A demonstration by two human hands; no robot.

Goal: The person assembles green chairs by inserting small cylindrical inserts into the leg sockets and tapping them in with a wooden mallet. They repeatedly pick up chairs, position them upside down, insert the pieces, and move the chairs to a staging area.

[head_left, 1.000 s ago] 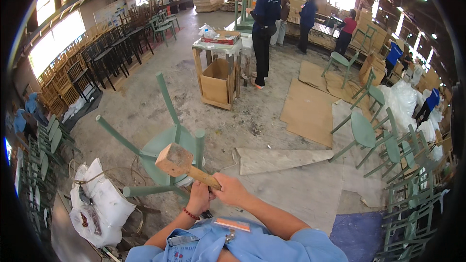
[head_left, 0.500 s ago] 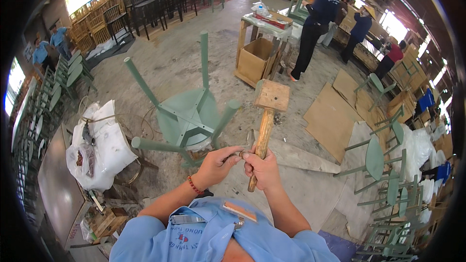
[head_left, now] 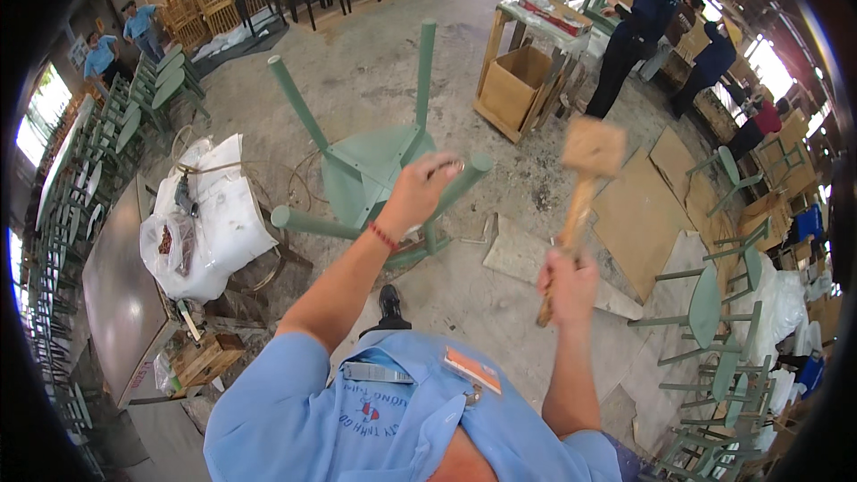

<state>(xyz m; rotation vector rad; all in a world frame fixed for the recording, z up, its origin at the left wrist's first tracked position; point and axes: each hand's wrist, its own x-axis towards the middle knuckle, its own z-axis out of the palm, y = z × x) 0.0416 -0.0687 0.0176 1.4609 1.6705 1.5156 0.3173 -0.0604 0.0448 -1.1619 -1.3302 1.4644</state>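
A green chair (head_left: pixel 344 187) stands upside down in front of me, its legs pointing up. My left hand (head_left: pixel 418 192), with a red bead bracelet on the wrist, reaches over it to the top of the near right leg (head_left: pixel 464 183). Thumb and fingers pinch a small round piece (head_left: pixel 457 165) with a metallic look, close beside the leg's end; whether it touches the leg I cannot tell. Off to the right, my right hand (head_left: pixel 569 284) is closed around the handle of a wooden mallet (head_left: pixel 594 147). The mallet's head is up and blurred by motion.
Left of the chair, a white padded surface (head_left: pixel 228 241) carries a power drill (head_left: pixel 185 195) and a plastic bag of small parts (head_left: pixel 170 254). A workbench (head_left: pixel 549 22) and people stand at the back right. Cardboard (head_left: pixel 643 223) lies on the floor; green chairs (head_left: pixel 705 303) crowd the right.
My hands, close together before, have parted. The left has moved forward to the chair leg with the small piece; the right has swung the mallet out to the right. My view has shifted too.
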